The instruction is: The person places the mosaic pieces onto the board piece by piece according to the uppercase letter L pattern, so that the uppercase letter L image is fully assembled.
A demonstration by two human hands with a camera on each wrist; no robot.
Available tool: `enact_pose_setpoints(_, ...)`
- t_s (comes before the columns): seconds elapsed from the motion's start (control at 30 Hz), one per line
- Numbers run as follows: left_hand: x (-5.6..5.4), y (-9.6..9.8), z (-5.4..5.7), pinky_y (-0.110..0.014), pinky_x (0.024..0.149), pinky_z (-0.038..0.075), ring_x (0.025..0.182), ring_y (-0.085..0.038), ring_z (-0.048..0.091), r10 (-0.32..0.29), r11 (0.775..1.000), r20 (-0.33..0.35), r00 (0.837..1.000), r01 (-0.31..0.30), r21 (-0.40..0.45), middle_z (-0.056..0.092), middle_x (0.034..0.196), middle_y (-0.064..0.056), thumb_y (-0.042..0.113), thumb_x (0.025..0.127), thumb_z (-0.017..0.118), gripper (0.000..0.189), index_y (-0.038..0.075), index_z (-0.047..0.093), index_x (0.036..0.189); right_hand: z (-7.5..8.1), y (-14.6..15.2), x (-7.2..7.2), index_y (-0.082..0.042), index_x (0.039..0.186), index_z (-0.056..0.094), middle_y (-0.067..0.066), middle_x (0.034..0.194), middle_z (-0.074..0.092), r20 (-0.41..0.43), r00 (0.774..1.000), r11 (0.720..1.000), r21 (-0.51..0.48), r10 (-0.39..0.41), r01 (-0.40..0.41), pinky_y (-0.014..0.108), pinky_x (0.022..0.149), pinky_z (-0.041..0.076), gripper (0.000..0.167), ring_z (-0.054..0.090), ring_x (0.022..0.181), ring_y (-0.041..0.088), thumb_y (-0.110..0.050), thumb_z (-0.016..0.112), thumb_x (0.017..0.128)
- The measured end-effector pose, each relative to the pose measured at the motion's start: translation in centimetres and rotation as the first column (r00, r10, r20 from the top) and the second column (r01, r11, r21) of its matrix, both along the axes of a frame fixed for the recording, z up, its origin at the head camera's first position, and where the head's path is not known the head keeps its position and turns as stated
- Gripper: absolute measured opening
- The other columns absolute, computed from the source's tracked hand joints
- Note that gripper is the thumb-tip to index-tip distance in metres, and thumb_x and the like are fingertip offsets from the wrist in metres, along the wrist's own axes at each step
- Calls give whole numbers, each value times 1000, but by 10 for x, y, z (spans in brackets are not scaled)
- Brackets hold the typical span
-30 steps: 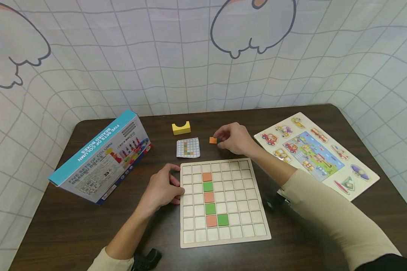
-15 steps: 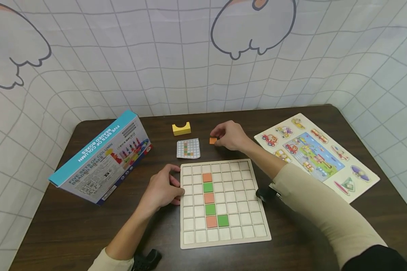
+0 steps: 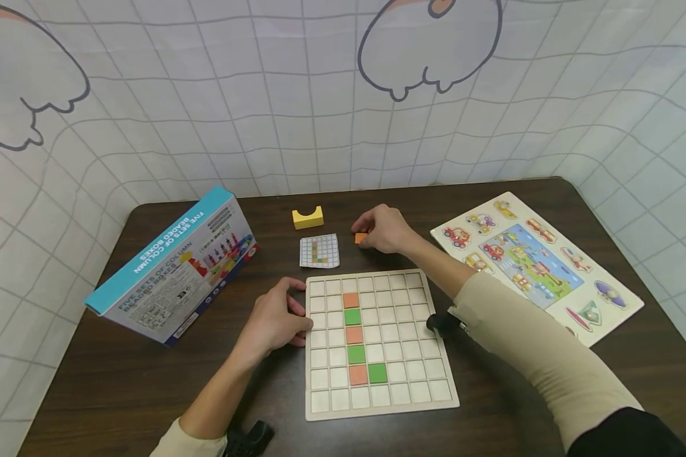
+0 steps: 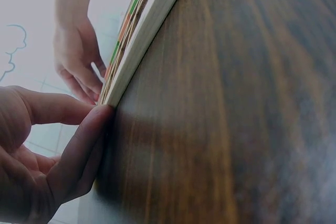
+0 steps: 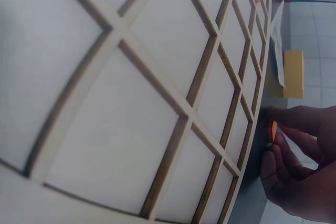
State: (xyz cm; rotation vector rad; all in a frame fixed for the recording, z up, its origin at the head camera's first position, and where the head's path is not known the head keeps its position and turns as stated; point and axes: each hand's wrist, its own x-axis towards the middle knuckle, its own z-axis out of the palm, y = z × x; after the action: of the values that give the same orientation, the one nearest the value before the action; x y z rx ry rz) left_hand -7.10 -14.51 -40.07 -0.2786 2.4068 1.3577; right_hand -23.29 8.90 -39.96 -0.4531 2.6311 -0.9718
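Observation:
A pale wooden grid board (image 3: 403,371) lies on the dark table, with orange tiles and green tiles set in some cells. My left hand (image 3: 275,319) pinches the board's left edge between thumb and fingers; in the left wrist view the fingertips (image 4: 102,109) meet at the board's corner. Beyond the board's far edge, my right hand (image 3: 384,228) pinches a small orange tile (image 3: 359,238) at the table surface. The right wrist view shows that orange tile (image 5: 273,130) between thumb and fingers. A small pattern card (image 3: 319,251) lies left of this hand.
A yellow arched block (image 3: 307,218) stands behind the card. At the left is a blue and white box (image 3: 174,270). A picture puzzle board (image 3: 534,263) lies at the right, partly under the right forearm. A black strap device (image 3: 443,324) hangs from the right wrist over the grid board.
My right hand has moved slightly left and its fingers have closed around the orange tile, which they were beside before. The left hand stays at the board's edge.

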Motion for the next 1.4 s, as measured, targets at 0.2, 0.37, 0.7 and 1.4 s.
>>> enact_pose_setpoints(0.2,-1,1,0,-35,52,64,58,-21,68,2,1000,6,1000,-2,-1,59,98,-17,-5,83,78,64,9,52,140,0,-2,0,-6,114,79,9,108,76,-9,1000,1000,6,-1,1,38,91,57,29,66,104,26,-1,79,85)
enact_pose_setpoints(0.37,0,1,1,-36,52,64,58,-20,69,8,1000,-6,1000,-8,12,60,97,-17,-7,83,77,64,7,53,140,0,-3,2,-5,113,79,11,108,77,-8,1000,1000,5,0,0,37,89,59,27,68,102,26,1,77,86)
enact_pose_setpoints(0.7,-1,2,-1,-36,51,64,56,-20,69,18,1000,-9,1000,-18,10,61,96,-17,-7,82,77,63,8,53,139,4,-6,3,-5,112,79,12,108,77,-2,1000,1000,22,-9,9,38,89,60,27,68,101,27,2,76,86)
enact_pose_setpoints(1.4,0,1,0,-35,51,64,57,-20,68,5,1000,-18,1000,-5,2,61,97,-17,-6,82,77,64,7,53,140,6,-2,3,-6,108,80,9,106,77,-38,999,999,54,-1,3,39,91,60,24,68,103,27,-1,80,84)
